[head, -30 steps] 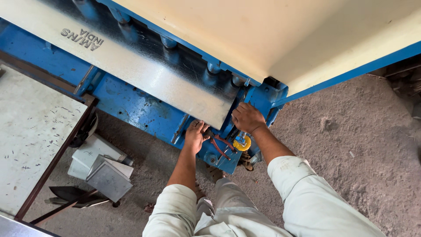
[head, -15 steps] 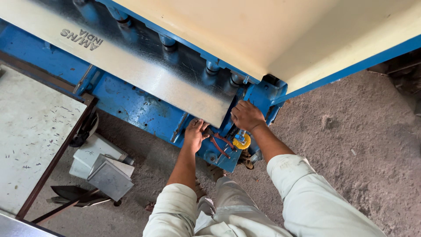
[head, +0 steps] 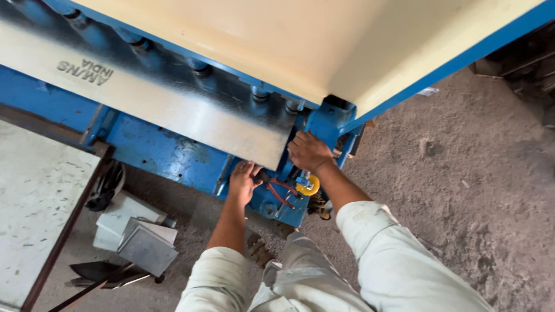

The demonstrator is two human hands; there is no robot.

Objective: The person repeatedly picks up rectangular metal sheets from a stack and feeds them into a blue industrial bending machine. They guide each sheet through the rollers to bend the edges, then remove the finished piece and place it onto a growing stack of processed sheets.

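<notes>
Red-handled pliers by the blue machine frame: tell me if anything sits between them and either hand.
Nothing visible does. The left hand is already at the red-handled pliers, its fingers at their head end. The right hand rests on the blue machine frame just above them, with only open space and a yellow part beside the handles.

Both hands work in a tight pocket at the right end of the blue steel machine frame (head: 156, 153). The left hand (head: 243, 182) is hemmed by the bare grey sheet-metal plate (head: 173, 110) overhanging just above it, the right hand (head: 309, 151) by the blue corner bracket (head: 329, 118) and cream-coloured flat top panel (head: 277, 40). Red-handled pliers (head: 277, 190) and a yellow round fitting (head: 307, 185) crowd the gap between the wrists. Open dirt floor (head: 462, 173) lies to the right; folded grey metal boxes (head: 136, 237) block the near left
</notes>
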